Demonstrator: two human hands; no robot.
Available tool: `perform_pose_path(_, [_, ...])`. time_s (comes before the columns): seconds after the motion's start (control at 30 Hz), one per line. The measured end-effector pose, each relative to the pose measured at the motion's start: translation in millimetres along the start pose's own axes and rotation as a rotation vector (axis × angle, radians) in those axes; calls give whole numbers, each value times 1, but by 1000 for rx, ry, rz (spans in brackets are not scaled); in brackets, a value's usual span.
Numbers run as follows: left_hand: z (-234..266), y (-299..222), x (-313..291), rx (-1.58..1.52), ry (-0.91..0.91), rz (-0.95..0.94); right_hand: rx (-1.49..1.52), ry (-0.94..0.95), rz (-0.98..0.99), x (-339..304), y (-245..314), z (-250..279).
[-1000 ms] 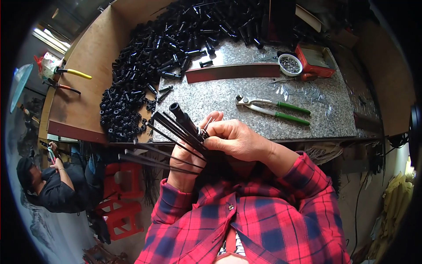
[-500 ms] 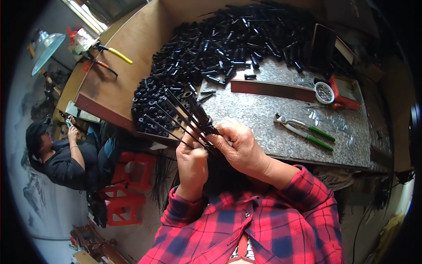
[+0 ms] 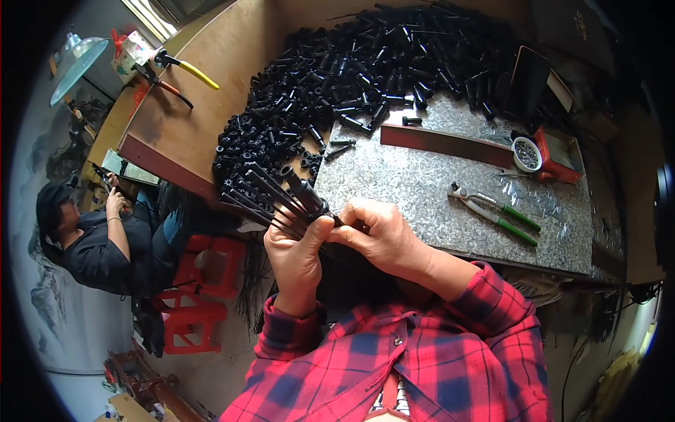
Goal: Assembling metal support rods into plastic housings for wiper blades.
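My left hand [image 3: 292, 261] is closed around a bunch of thin black rods [image 3: 252, 205], which stick out toward the far left in front of the bench. A thicker black tube-shaped piece [image 3: 302, 188] with a ring-like end stands among them, tilted away from me. Close beside it, my right hand [image 3: 387, 235] is closed in a pinch at the near end of the tube piece, its thumb almost meeting my left thumb. What exactly lies between the right fingertips is hidden.
Beyond my hands, a large heap of black tube pieces [image 3: 337, 77] fills the wooden bin [image 3: 190, 112]. On the speckled benchtop [image 3: 401, 190] lie green-handled pliers [image 3: 496, 211], a reddish bar [image 3: 446, 145] and a white cup of small metal parts [image 3: 526, 155]. A person [image 3: 98, 228] sits at left near red stools [image 3: 200, 295].
The rods, spread in a fan before, are now bunched closer together beside the tube piece. My left hand has shifted slightly left, its thumb now pressed near the rods' base.
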State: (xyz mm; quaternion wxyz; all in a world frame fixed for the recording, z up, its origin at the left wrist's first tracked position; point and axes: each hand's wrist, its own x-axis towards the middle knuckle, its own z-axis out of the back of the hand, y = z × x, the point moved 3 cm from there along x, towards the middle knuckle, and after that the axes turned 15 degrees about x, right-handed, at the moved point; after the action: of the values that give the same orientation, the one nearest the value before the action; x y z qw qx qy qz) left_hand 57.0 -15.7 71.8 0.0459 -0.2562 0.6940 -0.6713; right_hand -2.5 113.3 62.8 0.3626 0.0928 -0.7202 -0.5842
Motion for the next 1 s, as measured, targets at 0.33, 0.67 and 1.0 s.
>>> perform_pose_path(0.33, [14,9,-1,-42,70,37,336,116,-363,0,-9,8])
perform_pose_path(0.67, [24,13,16,-128,441,-32,409,234,-601,0,0,10])
perform_pose_path(1.0, [-27,7,-12,107,-79,-253,250,-105,-315,8,-11,-4])
